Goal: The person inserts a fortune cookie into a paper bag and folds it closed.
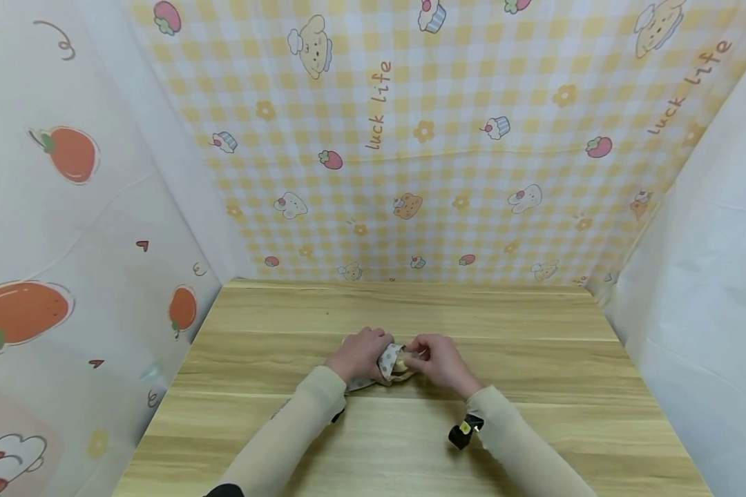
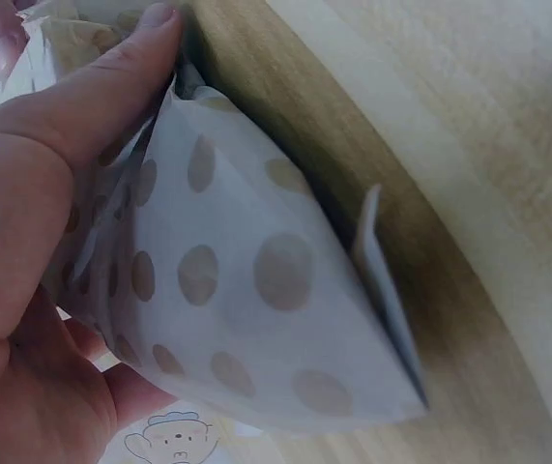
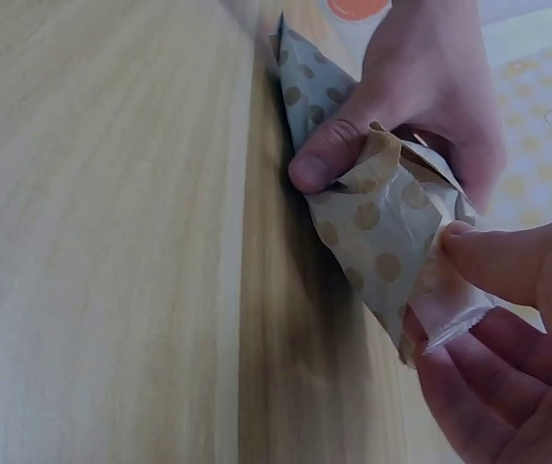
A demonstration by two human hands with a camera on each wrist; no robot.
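A white paper bag [image 2: 246,261] with brown polka dots lies tilted close over the table. My left hand [image 1: 362,355] grips it round the middle, thumb across the side that shows in the left wrist view. At the bag's open end, my right hand [image 3: 517,338] pinches a clear plastic packet [image 3: 447,295] between thumb and fingers. The packet's crimped edge sticks out of the bag's mouth, and the rest of it is hidden inside. Something pale yellow shows through the plastic in the head view. Both hands are close together near the table's middle.
The wooden table [image 1: 522,317] reaches back to a yellow checked cloth [image 1: 423,172] with cartoon prints. White cloth hangs on the left [image 1: 118,228] and right [image 1: 690,297] sides. A black wrist camera [image 1: 463,433] is strapped below the right hand.
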